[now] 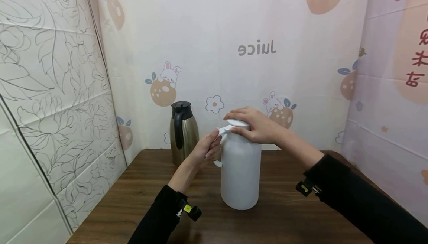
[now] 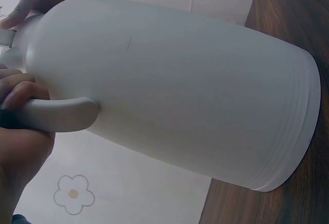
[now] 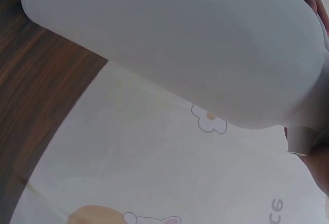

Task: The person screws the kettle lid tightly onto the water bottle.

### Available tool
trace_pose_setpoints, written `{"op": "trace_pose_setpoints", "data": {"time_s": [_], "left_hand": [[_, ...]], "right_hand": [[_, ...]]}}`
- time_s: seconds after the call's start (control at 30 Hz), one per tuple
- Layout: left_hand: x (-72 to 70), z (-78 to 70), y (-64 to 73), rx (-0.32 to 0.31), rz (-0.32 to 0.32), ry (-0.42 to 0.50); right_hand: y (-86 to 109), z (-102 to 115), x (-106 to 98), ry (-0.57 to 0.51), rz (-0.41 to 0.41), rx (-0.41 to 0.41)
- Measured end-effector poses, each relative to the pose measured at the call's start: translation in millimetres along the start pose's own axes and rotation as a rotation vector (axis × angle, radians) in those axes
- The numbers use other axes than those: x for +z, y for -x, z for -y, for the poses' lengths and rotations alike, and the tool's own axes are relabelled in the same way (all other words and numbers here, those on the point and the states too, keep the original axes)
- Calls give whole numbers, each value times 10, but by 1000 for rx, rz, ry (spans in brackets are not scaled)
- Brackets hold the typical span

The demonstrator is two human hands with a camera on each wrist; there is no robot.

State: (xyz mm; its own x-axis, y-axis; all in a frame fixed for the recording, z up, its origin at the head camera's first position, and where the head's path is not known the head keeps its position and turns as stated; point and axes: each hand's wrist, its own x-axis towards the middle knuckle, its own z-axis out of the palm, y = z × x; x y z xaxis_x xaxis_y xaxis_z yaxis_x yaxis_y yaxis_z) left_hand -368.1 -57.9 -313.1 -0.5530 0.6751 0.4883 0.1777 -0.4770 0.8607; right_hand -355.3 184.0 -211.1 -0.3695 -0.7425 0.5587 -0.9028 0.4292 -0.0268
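A white vacuum jug (image 1: 240,173) appears to stand upright on the wooden table, its handle turned left. My left hand (image 1: 205,149) grips that handle; in the left wrist view the fingers curl round the curved handle (image 2: 67,114). Over the top comes my right hand (image 1: 257,127), holding the white lid (image 1: 239,123) with its fingers across the upper side and the thumb beneath the near edge. A short spout (image 3: 299,141) juts out by the right hand in the right wrist view. The right palm hides part of the lid.
Behind and left of the white jug stands a gold-coloured metal jug (image 1: 192,132) with a black lid and handle. Printed curtains (image 1: 200,51) close off the back and sides of the wooden table (image 1: 284,214).
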Motion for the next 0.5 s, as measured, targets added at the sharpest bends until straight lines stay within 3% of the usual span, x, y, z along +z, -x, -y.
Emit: {"op": "trace_pose_setpoints", "data": {"time_s": [0.5], "left_hand": [[12, 7, 7, 7, -15, -18]], "right_hand": [[-13, 97, 34, 63, -18, 93]]}}
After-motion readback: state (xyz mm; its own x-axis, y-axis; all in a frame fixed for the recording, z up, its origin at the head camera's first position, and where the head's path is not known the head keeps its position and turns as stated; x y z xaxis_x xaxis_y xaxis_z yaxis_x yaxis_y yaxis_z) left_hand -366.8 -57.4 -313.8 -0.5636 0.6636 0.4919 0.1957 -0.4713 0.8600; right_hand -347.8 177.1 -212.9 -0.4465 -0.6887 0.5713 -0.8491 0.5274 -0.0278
